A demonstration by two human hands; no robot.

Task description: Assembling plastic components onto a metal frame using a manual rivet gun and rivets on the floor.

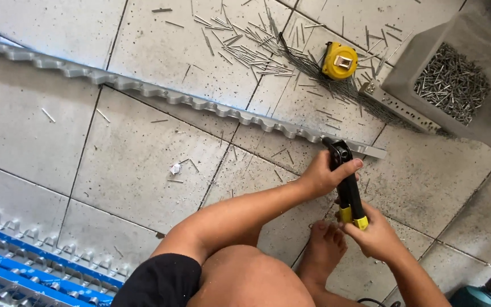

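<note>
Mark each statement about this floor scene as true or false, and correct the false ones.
1. Both hands hold the black hand riveter. True.
2. The tape measure is blue. False: it is yellow.
3. The riveter's head meets the end of the notched metal strip. True.
4. The grey container holds screws with washers. False: it holds small metal pins or rivets.
5. The left hand is nearer the tool's head than the right hand. True.

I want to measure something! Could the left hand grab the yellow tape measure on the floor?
Probably not right away: the left hand grips the black riveter, and the yellow tape measure lies beyond the metal strip. Bare floor between; it must let go and stretch.
</note>
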